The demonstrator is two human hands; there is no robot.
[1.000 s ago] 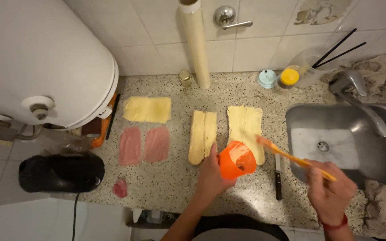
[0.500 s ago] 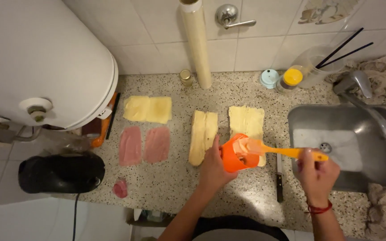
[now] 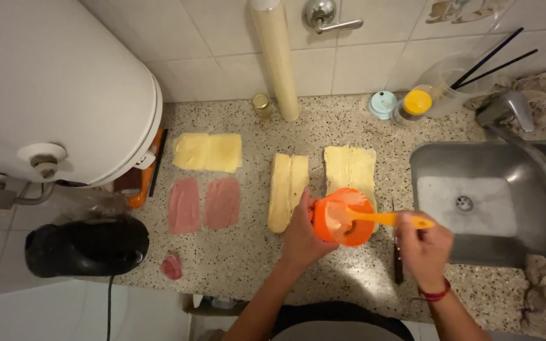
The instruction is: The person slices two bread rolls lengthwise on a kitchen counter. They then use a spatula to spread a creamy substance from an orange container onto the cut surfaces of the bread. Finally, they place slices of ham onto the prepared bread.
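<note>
Now the orange spoon [image 3: 387,219] has dipped lower into the orange cup [image 3: 344,216], which sat a bit higher before. Left hand [image 3: 301,232] is wrapped around the cup, tipping it over the counter [image 3: 248,252] just in front of the right bread piece [image 3: 349,168]. Right hand [image 3: 423,243] is closed around the spoon handle, near the sink [image 3: 488,202]. By the wall stand a small gold-lidded jar [image 3: 261,104], a round pale blue lid [image 3: 382,103] and a yellow-capped bottle [image 3: 414,105]. Cheese slices [image 3: 208,152] and ham slices [image 3: 203,204] lie to the left.
</note>
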